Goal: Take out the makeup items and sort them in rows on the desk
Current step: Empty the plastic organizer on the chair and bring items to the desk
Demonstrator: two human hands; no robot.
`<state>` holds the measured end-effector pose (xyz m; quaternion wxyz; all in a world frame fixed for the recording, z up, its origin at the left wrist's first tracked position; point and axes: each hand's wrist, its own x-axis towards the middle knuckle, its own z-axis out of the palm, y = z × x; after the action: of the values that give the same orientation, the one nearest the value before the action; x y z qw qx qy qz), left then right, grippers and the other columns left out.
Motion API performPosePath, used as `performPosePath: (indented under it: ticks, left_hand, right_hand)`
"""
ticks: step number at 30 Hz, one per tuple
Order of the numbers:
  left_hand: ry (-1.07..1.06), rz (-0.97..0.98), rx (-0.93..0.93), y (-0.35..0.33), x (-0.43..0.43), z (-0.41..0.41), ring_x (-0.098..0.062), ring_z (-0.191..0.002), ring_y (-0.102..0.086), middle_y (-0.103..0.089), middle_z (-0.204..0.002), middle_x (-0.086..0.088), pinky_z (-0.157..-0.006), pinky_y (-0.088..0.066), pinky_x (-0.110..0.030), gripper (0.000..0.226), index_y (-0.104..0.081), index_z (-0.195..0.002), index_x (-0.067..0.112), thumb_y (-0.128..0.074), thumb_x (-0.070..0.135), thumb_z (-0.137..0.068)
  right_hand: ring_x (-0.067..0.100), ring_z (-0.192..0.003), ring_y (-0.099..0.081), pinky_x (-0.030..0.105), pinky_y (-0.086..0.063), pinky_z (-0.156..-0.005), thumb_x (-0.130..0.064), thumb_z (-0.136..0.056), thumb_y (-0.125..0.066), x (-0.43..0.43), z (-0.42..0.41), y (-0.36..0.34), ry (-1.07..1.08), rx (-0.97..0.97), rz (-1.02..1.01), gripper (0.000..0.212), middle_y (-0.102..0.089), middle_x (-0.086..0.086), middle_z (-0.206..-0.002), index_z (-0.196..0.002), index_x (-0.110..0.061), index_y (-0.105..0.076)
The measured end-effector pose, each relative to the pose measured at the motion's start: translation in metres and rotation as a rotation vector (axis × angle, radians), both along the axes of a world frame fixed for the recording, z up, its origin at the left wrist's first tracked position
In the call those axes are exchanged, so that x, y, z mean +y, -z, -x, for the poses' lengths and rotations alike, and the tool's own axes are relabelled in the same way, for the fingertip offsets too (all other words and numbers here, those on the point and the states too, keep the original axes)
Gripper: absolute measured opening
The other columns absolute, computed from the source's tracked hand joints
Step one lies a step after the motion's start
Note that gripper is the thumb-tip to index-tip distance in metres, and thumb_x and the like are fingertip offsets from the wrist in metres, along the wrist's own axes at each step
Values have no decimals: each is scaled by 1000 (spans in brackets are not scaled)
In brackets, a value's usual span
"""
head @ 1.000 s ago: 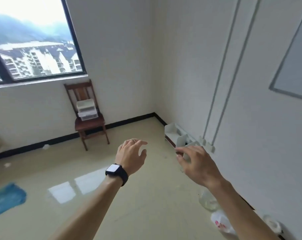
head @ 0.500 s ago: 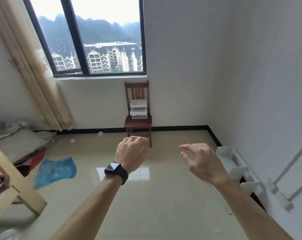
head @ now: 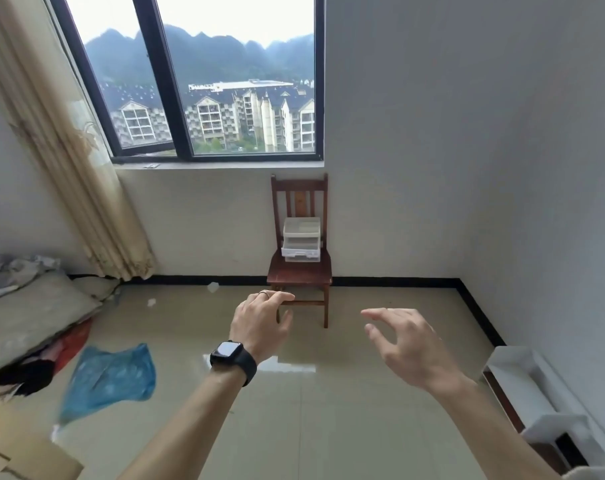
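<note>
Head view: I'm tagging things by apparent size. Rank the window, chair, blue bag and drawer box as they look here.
1. Window, by far.
2. Chair and blue bag look about alike; the bag lies nearer the camera, so I won't rank them.
3. Drawer box, on the chair seat.

The chair (head: 299, 277) stands against the far wall, below the right end of the window (head: 207, 81). The drawer unit (head: 301, 240) sits on its seat. The curtain (head: 51, 150) hangs left of the window. The bag (head: 110, 379) lies on the floor (head: 363, 410), near left.
</note>
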<state>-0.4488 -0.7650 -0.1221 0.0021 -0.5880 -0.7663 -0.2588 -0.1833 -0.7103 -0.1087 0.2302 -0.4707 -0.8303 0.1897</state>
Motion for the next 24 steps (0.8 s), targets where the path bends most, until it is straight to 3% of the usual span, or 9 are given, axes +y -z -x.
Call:
performPosePath:
  ticks: [11, 24]
  left_hand:
    - [19, 99, 28, 33, 211, 97, -16, -119, -54, -62, -125, 8, -100, -39, -28, 35, -61, -128, 35, -56, 33, -93]
    - [-74, 267, -75, 80, 442, 191, -15, -122, -51, -59, -128, 9, -96, -40, -27, 35, -59, -130, 36, -53, 35, -96]
  right_hand:
    - [6, -128, -45, 33, -41, -106, -44, -97, -56, 209, 95, 47, -16, -14, 100, 31, -64, -21, -122, -128, -44, -61]
    - [3, -120, -47, 29, -43, -98, -44, -99, -52, 480, 201, 86, -113, -67, 248, 32, -61, -27, -117, -131, -44, -56]
